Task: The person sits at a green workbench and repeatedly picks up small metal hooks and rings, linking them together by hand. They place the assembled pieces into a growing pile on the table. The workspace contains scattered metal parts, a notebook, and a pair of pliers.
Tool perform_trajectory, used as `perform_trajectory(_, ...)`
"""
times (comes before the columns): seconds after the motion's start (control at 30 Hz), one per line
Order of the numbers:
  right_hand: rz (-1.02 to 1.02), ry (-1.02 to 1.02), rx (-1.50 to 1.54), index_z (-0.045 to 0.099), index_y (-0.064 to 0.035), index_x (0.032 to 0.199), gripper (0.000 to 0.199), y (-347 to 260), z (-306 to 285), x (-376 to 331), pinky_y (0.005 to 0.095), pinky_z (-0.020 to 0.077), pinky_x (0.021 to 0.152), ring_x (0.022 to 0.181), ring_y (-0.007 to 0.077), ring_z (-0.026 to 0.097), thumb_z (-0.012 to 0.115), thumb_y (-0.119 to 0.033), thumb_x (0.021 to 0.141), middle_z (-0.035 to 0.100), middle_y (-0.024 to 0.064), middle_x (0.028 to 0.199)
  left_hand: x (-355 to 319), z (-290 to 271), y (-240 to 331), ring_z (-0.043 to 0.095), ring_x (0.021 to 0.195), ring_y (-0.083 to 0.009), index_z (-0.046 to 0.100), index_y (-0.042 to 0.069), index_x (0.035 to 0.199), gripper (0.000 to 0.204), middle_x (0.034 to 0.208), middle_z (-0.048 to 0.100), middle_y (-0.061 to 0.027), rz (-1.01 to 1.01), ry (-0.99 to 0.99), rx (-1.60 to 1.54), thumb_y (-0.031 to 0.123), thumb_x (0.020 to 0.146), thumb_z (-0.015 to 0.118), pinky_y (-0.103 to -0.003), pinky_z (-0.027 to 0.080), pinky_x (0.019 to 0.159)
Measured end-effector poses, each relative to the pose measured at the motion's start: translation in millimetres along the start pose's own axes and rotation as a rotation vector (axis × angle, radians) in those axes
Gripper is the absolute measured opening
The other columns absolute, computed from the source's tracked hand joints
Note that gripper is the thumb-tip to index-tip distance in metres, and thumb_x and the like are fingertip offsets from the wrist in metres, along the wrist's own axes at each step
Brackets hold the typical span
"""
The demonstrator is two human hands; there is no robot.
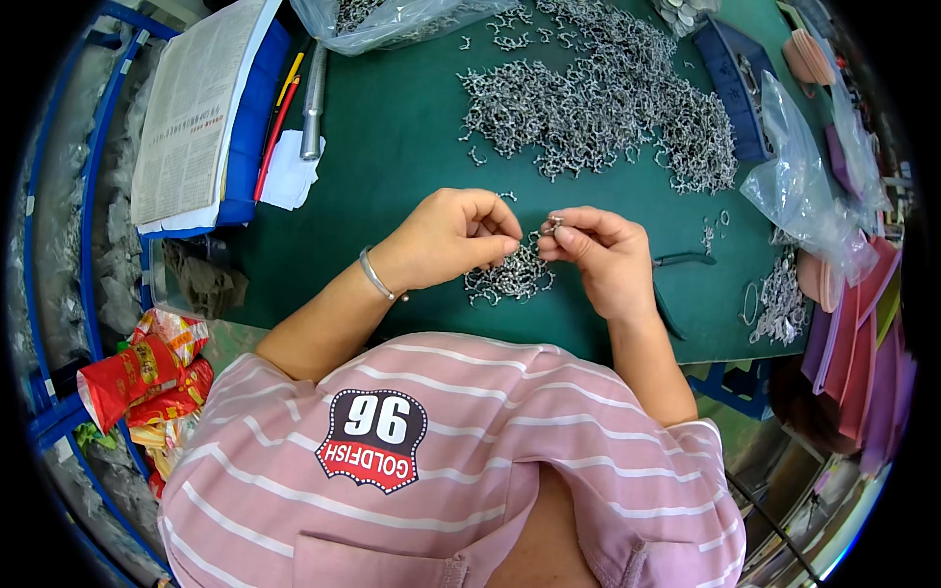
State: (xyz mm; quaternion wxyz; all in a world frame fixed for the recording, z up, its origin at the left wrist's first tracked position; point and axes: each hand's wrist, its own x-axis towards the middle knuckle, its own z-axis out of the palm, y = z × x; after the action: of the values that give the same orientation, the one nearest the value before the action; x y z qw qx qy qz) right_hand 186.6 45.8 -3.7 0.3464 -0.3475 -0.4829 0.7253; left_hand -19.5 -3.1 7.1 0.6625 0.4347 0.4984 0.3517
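Note:
My left hand (459, 235) and my right hand (600, 250) meet over a green table mat (392, 147). Between the right thumb and forefinger sits a small silver metal clasp (555, 223); the left fingertips pinch toward it, and whether they hold a piece of their own I cannot tell. Directly under the hands lies a small heap of the same metal parts (510, 277). A much larger spread of these silver parts (598, 108) covers the far side of the mat. A silver bangle (373, 275) circles my left wrist.
A clear plastic bag of parts (392, 20) lies at the far edge. Newspaper on a blue box (196, 108), pens and a metal rod (313, 93) sit far left. Pliers (681, 261), metal rings (779, 294), another plastic bag (804, 186) and pink sheets (863, 333) crowd the right.

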Motion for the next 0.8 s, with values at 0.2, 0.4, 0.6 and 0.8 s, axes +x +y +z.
perform_trajectory(0.2,-0.584,-0.009,-0.780,0.067,-0.0024,0.087,0.017,-2.0,16.3,-0.9,0.0295,0.0520,0.064,0.074,0.0227,0.065,0.066,0.008,0.074,0.066,0.0107,0.086,-0.2,4.9,-7.5,0.064,0.077,-0.0126,0.059,-0.003,0.095,0.015,0.084,0.064,-0.0079,0.037,0.011,-0.277,0.002,0.083,0.067,-0.025,0.054,0.069)
perform_trajectory(0.4,-0.518,-0.027,-0.992,0.066,-0.0001,0.086,0.011,2.3,9.9,28.6,0.0340,0.0510,0.069,0.076,0.0295,0.062,0.064,0.004,0.076,0.063,0.0126,0.085,-16.8,-8.3,-12.1,0.059,0.070,-0.0060,0.063,0.000,0.088,0.011,0.082,0.064,-0.0028,0.066,0.060,0.254,0.001,0.079,0.070,-0.020,0.049,0.061)
perform_trajectory(0.6,-0.599,-0.073,-1.202,0.064,-0.0018,0.089,0.015,16.1,19.9,43.6,0.0391,0.0484,0.070,0.084,0.0299,0.057,0.067,-0.001,0.075,0.058,0.0118,0.088,-14.1,-10.2,-9.3,0.054,0.059,-0.0097,0.067,0.003,0.079,0.009,0.074,0.058,-0.0037,0.255,0.131,0.541,0.008,0.075,0.073,-0.024,0.044,0.054)
perform_trajectory(0.8,-0.363,-0.004,-0.849,0.064,-0.0012,0.091,0.014,14.2,11.5,31.7,0.0302,0.0496,0.063,0.071,0.0216,0.061,0.066,0.003,0.077,0.061,0.0096,0.081,18.2,-30.4,-14.9,0.058,0.075,-0.0253,0.062,0.003,0.091,0.018,0.089,0.056,-0.0110,0.509,0.467,0.848,0.001,0.075,0.068,-0.034,0.048,0.066)
